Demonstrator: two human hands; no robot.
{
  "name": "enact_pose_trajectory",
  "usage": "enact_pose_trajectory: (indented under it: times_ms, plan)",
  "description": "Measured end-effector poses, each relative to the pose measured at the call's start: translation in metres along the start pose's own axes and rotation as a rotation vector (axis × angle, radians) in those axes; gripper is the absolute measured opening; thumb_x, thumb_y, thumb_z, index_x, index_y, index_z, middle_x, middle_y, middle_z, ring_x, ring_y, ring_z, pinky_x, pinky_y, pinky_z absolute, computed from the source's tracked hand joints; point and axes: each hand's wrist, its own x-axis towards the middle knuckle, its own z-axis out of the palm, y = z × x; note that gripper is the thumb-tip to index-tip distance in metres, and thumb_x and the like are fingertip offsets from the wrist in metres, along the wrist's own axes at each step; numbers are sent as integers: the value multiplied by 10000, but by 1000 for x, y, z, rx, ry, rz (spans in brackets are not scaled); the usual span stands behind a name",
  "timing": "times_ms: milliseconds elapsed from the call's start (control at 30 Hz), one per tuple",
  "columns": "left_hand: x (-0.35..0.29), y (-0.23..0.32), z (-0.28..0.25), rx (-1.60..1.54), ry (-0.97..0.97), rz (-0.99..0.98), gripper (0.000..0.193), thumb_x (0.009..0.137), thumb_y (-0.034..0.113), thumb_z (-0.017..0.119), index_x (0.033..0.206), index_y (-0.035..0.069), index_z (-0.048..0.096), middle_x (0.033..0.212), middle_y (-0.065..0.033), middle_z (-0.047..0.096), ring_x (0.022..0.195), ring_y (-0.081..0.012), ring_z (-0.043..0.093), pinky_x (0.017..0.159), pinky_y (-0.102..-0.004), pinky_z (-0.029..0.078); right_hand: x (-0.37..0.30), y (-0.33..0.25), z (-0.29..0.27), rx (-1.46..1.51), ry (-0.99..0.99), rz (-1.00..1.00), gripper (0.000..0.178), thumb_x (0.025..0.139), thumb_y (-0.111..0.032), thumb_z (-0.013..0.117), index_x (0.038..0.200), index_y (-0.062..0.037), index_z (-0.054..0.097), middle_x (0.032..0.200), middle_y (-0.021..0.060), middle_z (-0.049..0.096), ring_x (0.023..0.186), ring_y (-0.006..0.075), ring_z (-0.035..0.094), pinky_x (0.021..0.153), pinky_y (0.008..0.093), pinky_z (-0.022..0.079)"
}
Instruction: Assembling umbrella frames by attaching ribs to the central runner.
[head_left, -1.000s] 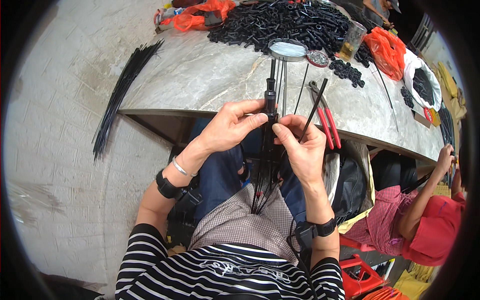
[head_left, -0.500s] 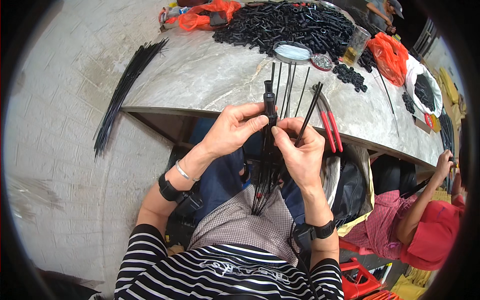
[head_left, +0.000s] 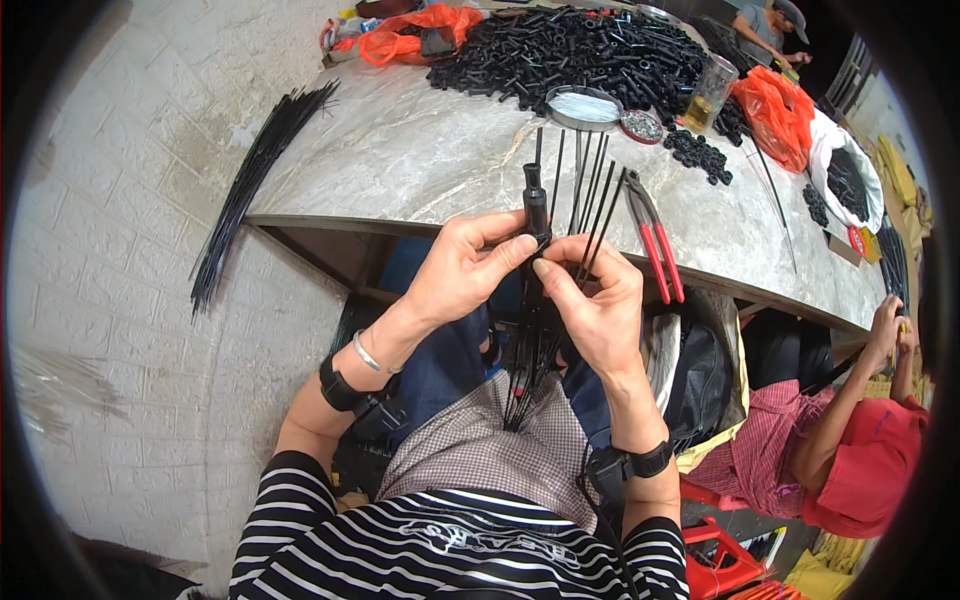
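Observation:
A black tubular fitting (head_left: 536, 195) with a flared top stands nearly upright above my lap. Thin black rods (head_left: 525, 345) run alongside and below it like an umbrella frame, their lower ends gathered over my checked apron (head_left: 470, 450). My left hand (head_left: 470, 265) pinches the fitting from the left between thumb and fingers. From the right, my right hand (head_left: 595, 295) has thumb and forefinger pressed together at the fitting's lower part. Several rod ends fan up past that hand; whatever small piece its fingertips hold is hidden.
Red-handled pliers (head_left: 655, 240) lie at the edge of the grey table (head_left: 400, 150). Behind are a heap of black tubes (head_left: 580, 50), a dish of pale pins (head_left: 584, 106) and a glass (head_left: 711, 92). A rod bundle (head_left: 258, 180) overhangs left. A person in red (head_left: 865, 470) works at right.
Both hands and the fitting have shifted slightly left. My right fingertips have moved closer against the fitting, and the rods by that hand now spread differently.

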Motion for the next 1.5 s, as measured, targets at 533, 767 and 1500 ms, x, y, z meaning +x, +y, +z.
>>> enact_pose_trajectory:
  times_ms: [533, 767, 1500]
  plan:
    - [-1, -2, 0, 88, 34, 106, 292, 936, 82, 548, 1201, -34, 589, 1024, -65, 673, 939, -89, 584, 837, -254, 472, 13, 1, -8, 385, -124, 326, 196, 766, -27, 736, 888, 23, 591, 726, 28, 612, 625, 68, 578, 566, 207, 488]
    - [1, -2, 0, 184, 7, 41, 314, 952, 86, 515, 1233, -46, 564, 1068, -73, 663, 984, -106, 583, 882, -258, 459, 17, 7, -5, 373, -104, 331, 205, 758, -22, 747, 878, 24, 588, 721, 29, 609, 607, 66, 567, 537, 202, 473]
    - [7, -11, -6, 10, -30, 29, 401, 954, 76, 504, 1323, -64, 436, 1153, -113, 618, 1031, -129, 580, 896, -272, 469, 24, 16, -2, 365, -136, 332, 192, 784, -54, 742, 869, 24, 589, 709, 27, 614, 583, 58, 558, 516, 196, 453]
